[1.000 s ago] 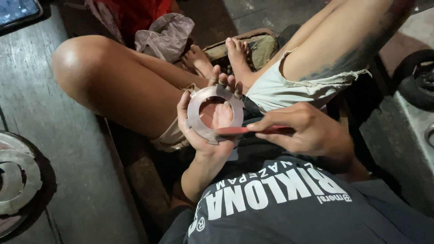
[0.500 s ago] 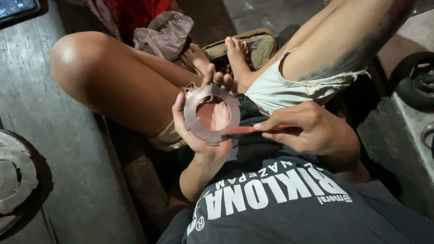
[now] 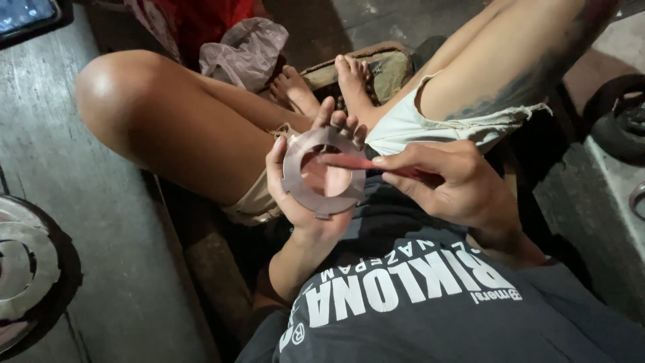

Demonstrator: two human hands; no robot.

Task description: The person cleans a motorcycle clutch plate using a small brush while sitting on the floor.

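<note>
1. Holding a flat metal ring [image 3: 324, 172] upright in my left hand [image 3: 306, 195], thumb on the near rim, fingers spread behind the far rim; the ring sits over my lap, between my knees
2. Right hand [image 3: 451, 183] closed narrow on a slim red tool [image 3: 356, 162], pinched between thumb and forefinger; its tip lies across the ring's inner opening and touches the inner edge
3. Handling note, as a judgement: the ring is best braced firm against the palm so it does not turn, with the tool kept low along the inner edge, moved in short strokes and clear of the fingers behind
4. Ring, condition: dull grey with a pinkish cast from the light; small notches or tabs show at the outer rim, the lower one plainest
5. Stack of like flat metal rings [image 3: 20, 269], far left on the grey floor, well apart from both hands
6. Crumpled pale plastic bag [image 3: 245, 54], beyond my left knee, with red cloth [image 3: 201, 20] just behind it
7. Worn sandal [image 3: 376, 67] under my feet, brown and flat
8. Dark tyre-like round part [image 3: 621, 117], far right edge, partly cut off
9. Lettering: large white print on my dark shirt [image 3: 416, 289], reading upside down from here; no other labels or signs that I can make out
</note>
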